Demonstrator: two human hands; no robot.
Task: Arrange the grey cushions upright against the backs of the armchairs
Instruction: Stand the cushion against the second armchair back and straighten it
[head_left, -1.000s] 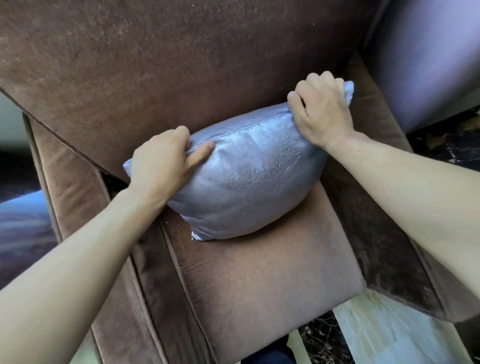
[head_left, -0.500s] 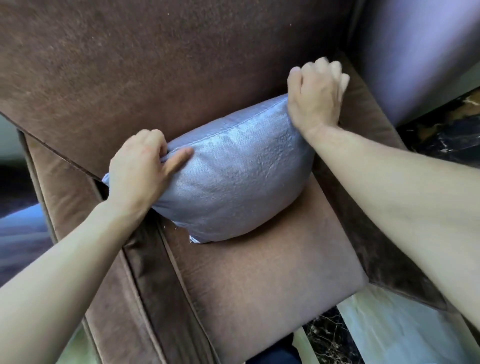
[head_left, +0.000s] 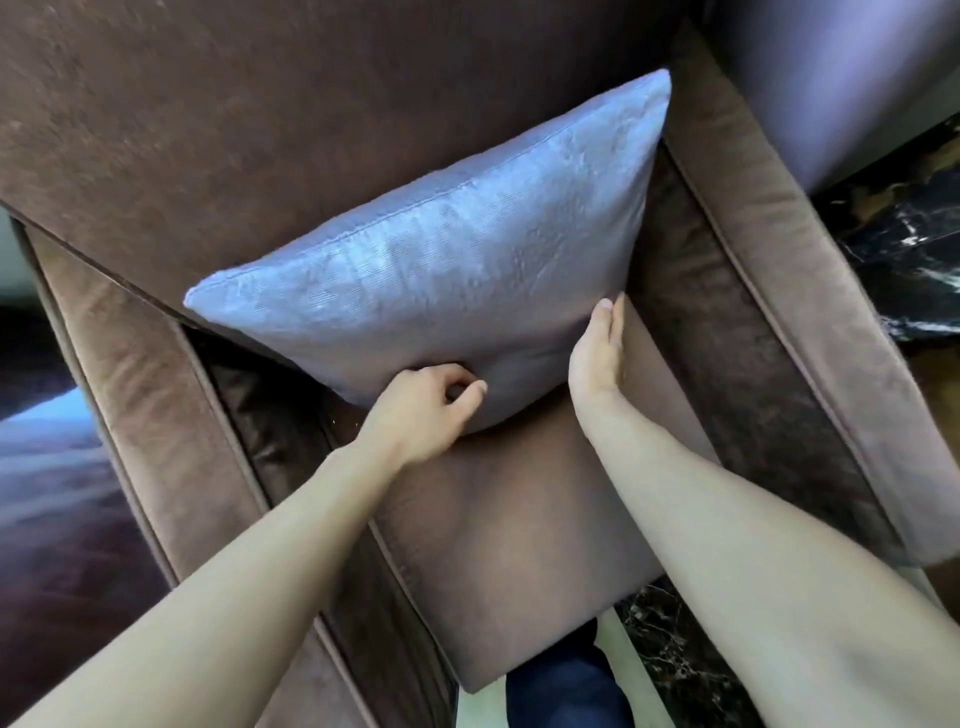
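Note:
A shiny grey cushion (head_left: 441, 270) stands upright on the seat of a brown velvet armchair (head_left: 519, 545), leaning against its backrest (head_left: 260, 114). My left hand (head_left: 423, 410) is at the cushion's lower edge with fingers curled, pinching or pressing the fabric there. My right hand (head_left: 597, 353) lies flat and open against the cushion's lower right side, fingers straight and together. Both top corners of the cushion are free.
The chair's padded arms (head_left: 769, 291) rise on both sides of the seat. A purple-grey surface (head_left: 831, 67) fills the upper right. Dark marble floor (head_left: 924, 244) shows to the right, and a dark trouser leg (head_left: 561, 680) at the seat's front edge.
Both hands have left the cushion's top corners and dropped to its lower edge. The cushion now stands taller against the backrest.

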